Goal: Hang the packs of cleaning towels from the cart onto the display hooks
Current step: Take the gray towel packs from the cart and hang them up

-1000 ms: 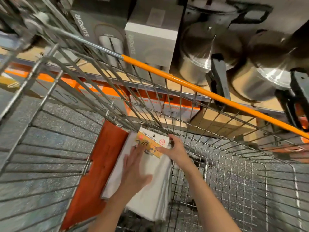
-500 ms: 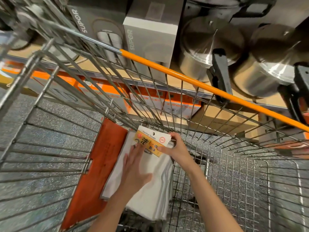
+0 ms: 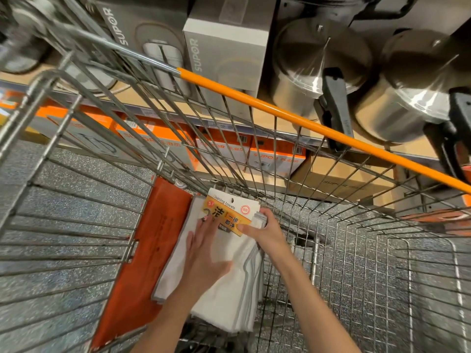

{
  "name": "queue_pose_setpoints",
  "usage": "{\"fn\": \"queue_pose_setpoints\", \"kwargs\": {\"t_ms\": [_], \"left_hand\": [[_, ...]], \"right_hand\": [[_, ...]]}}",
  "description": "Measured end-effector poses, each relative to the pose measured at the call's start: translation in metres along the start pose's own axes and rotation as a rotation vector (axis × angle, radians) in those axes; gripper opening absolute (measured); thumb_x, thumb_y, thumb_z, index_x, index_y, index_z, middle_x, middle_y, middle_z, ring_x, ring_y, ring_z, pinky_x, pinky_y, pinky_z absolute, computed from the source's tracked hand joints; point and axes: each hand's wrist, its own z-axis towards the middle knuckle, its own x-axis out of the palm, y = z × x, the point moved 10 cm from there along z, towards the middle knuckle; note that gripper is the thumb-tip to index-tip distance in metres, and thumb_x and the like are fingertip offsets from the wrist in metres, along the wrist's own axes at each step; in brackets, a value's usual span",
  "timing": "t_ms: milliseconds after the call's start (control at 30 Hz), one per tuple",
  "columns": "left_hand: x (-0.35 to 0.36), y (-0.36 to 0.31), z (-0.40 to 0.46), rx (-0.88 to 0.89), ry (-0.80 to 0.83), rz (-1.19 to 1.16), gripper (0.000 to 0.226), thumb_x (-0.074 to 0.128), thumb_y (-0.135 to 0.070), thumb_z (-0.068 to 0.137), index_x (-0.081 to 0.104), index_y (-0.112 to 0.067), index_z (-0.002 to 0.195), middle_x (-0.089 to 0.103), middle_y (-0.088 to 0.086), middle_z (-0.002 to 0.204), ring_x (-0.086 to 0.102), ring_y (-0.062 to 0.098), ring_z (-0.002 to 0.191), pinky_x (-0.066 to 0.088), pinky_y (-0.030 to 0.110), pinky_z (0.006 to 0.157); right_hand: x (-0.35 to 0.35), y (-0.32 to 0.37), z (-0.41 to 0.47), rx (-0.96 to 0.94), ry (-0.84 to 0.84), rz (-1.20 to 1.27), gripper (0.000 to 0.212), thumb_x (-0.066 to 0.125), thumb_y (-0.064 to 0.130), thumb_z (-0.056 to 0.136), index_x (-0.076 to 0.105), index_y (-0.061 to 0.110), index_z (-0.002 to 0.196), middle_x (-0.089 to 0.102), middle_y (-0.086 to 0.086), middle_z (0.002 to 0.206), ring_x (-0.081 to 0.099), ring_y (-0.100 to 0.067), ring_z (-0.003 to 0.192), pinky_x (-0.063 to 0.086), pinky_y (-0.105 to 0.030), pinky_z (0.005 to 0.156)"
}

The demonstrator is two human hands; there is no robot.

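A stack of white cleaning-towel packs [image 3: 229, 296] lies in the bottom of the wire shopping cart [image 3: 356, 263]. The top pack carries a yellow and white header card [image 3: 230, 212] with a hang hole. My left hand [image 3: 204, 253] lies flat on the top pack with straight fingers, its tips at the card's lower edge. My right hand [image 3: 262, 228] grips the right edge of the stack near the card, thumb on top and fingers curled under. No display hooks are in view.
An orange panel [image 3: 150, 250] lies in the cart left of the towels. The cart's orange handle bar [image 3: 318, 128] crosses above. Beyond it stand shelves with grey boxes [image 3: 224, 59], steel pots [image 3: 316, 64] and orange boxes [image 3: 275, 156] below.
My right hand has tightened round the right edge of the packs and raised the card end slightly. The left hand stays flat on the top pack.
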Motion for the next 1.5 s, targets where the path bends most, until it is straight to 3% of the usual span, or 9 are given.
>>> {"fn": "queue_pose_setpoints", "kwargs": {"t_ms": [100, 300, 533, 667, 833, 1000, 1267, 1400, 1500], "left_hand": [[0.000, 0.001, 0.000, -0.005, -0.004, -0.007, 0.111, 0.075, -0.025, 0.074, -0.012, -0.047, 0.139, -0.013, -0.020, 0.156, -0.024, 0.001, 0.142, -0.030, 0.012, 0.102], [0.001, 0.004, -0.002, -0.018, -0.018, -0.004, 0.110, 0.074, -0.025, 0.074, -0.011, -0.045, 0.141, -0.017, -0.021, 0.154, -0.022, 0.004, 0.144, -0.029, 0.014, 0.105], [0.000, 0.003, -0.007, -0.050, -0.013, -0.021, 0.110, 0.072, -0.022, 0.075, -0.015, -0.048, 0.138, -0.016, -0.016, 0.157, -0.022, 0.004, 0.144, -0.021, 0.024, 0.113], [-0.019, -0.004, -0.009, -0.064, -0.070, -0.125, 0.097, 0.062, -0.009, 0.084, -0.008, -0.051, 0.137, -0.006, -0.011, 0.160, -0.018, -0.004, 0.138, -0.012, 0.030, 0.117], [-0.087, -0.032, -0.025, 0.023, -0.370, -0.202, 0.080, 0.068, -0.030, 0.089, 0.012, -0.030, 0.146, 0.013, 0.004, 0.160, 0.005, 0.018, 0.147, 0.007, 0.048, 0.120], [-0.113, -0.042, -0.015, -0.042, -0.307, -0.710, 0.098, 0.083, -0.003, 0.069, 0.021, -0.035, 0.139, 0.026, -0.003, 0.142, 0.029, -0.001, 0.128, 0.028, 0.007, 0.100], [-0.091, -0.053, -0.016, -0.004, -0.041, -0.884, 0.072, 0.078, 0.007, 0.071, 0.044, -0.034, 0.119, 0.054, -0.009, 0.118, 0.064, -0.009, 0.090, 0.051, 0.011, 0.067], [-0.088, -0.033, -0.024, -0.086, -0.101, -0.869, 0.072, 0.077, 0.012, 0.069, 0.044, -0.024, 0.122, 0.057, 0.003, 0.118, 0.058, 0.011, 0.106, 0.051, 0.020, 0.083], [-0.079, -0.019, -0.029, -0.134, -0.102, -0.832, 0.076, 0.078, 0.012, 0.067, 0.046, -0.021, 0.127, 0.056, -0.001, 0.116, 0.055, 0.000, 0.101, 0.047, 0.008, 0.074]], "right_hand": [[0.001, 0.004, -0.005, -0.038, -0.024, -0.001, 0.047, 0.082, 0.023, 0.070, 0.048, 0.042, 0.097, 0.049, -0.005, 0.129, 0.048, -0.025, 0.120, 0.042, -0.044, 0.103], [0.007, 0.007, -0.014, -0.071, -0.018, 0.044, 0.055, 0.083, 0.020, 0.068, 0.051, 0.035, 0.110, 0.053, -0.012, 0.126, 0.048, -0.030, 0.121, 0.041, -0.046, 0.103], [0.016, 0.023, -0.036, -0.164, 0.014, 0.080, 0.053, 0.079, 0.009, 0.072, 0.050, 0.034, 0.108, 0.066, 0.013, 0.102, 0.063, 0.005, 0.089, 0.045, -0.006, 0.067], [0.015, 0.034, -0.046, -0.195, 0.011, 0.066, 0.049, 0.077, 0.008, 0.075, 0.051, 0.038, 0.104, 0.067, 0.020, 0.096, 0.063, 0.008, 0.086, 0.045, -0.005, 0.068], [0.003, 0.046, -0.069, -0.195, 0.058, 0.111, 0.054, 0.073, 0.002, 0.076, 0.049, 0.037, 0.111, 0.065, 0.007, 0.106, 0.063, 0.003, 0.074, 0.048, -0.012, 0.060], [-0.020, 0.058, -0.092, -0.168, 0.120, 0.162, 0.059, 0.082, 0.010, 0.058, 0.056, 0.037, 0.105, 0.073, 0.001, 0.098, 0.071, -0.018, 0.084, 0.056, -0.028, 0.067], [-0.028, 0.032, -0.087, -0.042, 0.187, 0.252, 0.073, 0.090, 0.019, 0.043, 0.059, 0.037, 0.107, 0.072, -0.009, 0.103, 0.069, -0.030, 0.093, 0.056, -0.045, 0.080], [-0.021, 0.023, -0.074, -0.012, 0.165, 0.128, 0.071, 0.091, 0.029, 0.051, 0.054, 0.038, 0.111, 0.070, 0.001, 0.112, 0.068, -0.019, 0.099, 0.055, -0.041, 0.088], [-0.019, 0.030, -0.053, -0.062, 0.134, 0.015, 0.068, 0.083, 0.030, 0.066, 0.048, 0.037, 0.124, 0.056, 0.015, 0.120, 0.060, 0.010, 0.097, 0.051, -0.012, 0.078]]}}
